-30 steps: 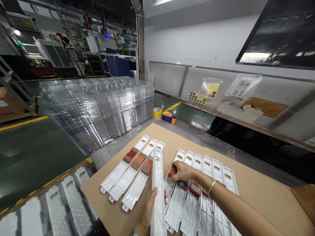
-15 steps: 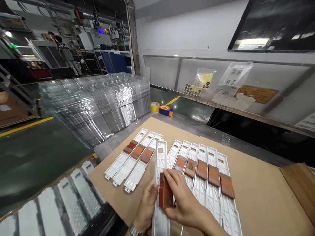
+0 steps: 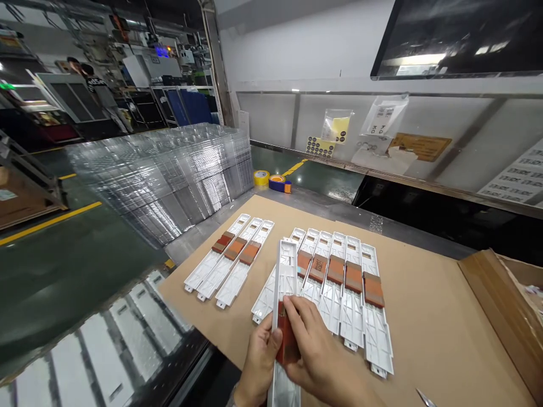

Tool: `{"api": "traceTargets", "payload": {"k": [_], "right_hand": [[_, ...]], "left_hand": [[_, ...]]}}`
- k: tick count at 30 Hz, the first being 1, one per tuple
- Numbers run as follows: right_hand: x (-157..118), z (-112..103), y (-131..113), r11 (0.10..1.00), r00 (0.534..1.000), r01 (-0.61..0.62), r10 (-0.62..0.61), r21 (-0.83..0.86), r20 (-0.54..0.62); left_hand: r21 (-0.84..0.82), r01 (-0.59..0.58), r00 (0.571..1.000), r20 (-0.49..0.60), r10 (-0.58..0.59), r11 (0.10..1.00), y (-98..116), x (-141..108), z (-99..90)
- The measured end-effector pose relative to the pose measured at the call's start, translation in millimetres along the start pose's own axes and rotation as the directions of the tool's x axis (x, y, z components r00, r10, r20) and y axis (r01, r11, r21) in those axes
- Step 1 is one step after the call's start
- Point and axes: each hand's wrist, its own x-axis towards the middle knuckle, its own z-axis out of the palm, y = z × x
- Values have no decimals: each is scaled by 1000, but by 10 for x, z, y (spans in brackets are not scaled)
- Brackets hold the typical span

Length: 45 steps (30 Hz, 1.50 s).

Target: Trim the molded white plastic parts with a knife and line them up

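Above the cardboard sheet on the bench, the left hand grips a white strip; the right hand holds a reddish block against its ribbed face. Three block-bearing strips lie leftward.

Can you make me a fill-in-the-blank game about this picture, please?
1. The left hand holds a long piece coloured ____, and the right hand is on a reddish block.
2. On the cardboard sheet, the left group of pieces numbers ____.
3. The tape roll beside the blue-and-orange dispenser is ____.

Missing words: white; three; yellow.
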Motion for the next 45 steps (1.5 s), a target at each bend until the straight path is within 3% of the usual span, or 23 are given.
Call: {"api": "traceTargets", "payload": {"k": [3,6,8,9,12,14,18,21,25,27,30,34,40,45], "right_hand": [[-79,-21,-31,999,1000,-19,19,33,-13],[-153,-63,-28,983,998,-54,46,174,50],[-159,-69,-27,931,983,-174,184,321,-2],[-138,-58,-33,882,951,-259,303,394,-53],[-1,26,-98,710,778,-436,606,552,-164],[107,94,-170,641,739,-468,662,608,-129],[246,208,-272,587,707,-510,702,628,-82],[323,317,-218,670,734,-538,671,512,-106],[451,522,26,779,795,-537,595,325,-114],[497,638,142,811,817,-535,568,236,-101],[525,822,208,878,879,-475,476,55,-23],[526,992,184,925,928,-353,366,-142,73],[491,1003,265,899,940,-305,337,-314,51],[479,1173,334,885,958,-241,283,-399,49]], "left_hand": [[28,-13,999,32,12,1000,46,-55,42],[30,20,999,34,-21,999,48,-122,55],[18,59,998,21,-60,998,25,-176,68],[15,81,997,12,-81,997,11,-206,80],[12,135,991,-13,-134,991,-25,-285,136],[60,119,992,-50,-116,991,-38,-314,171],[179,15,983,-182,19,984,-53,-295,175],[122,5,977,-213,22,993,-48,-242,79],[36,61,964,-261,-50,997,105,-146,-248],[88,103,954,-292,-73,991,271,-55,-459],[218,92,970,-241,-38,972,561,180,-720],[355,57,984,-179,8,933,802,676,-879],[503,-10,975,-186,120,864,648,1483,-983],[540,-21,981,-153,123,841,405,1839,-937]]}}
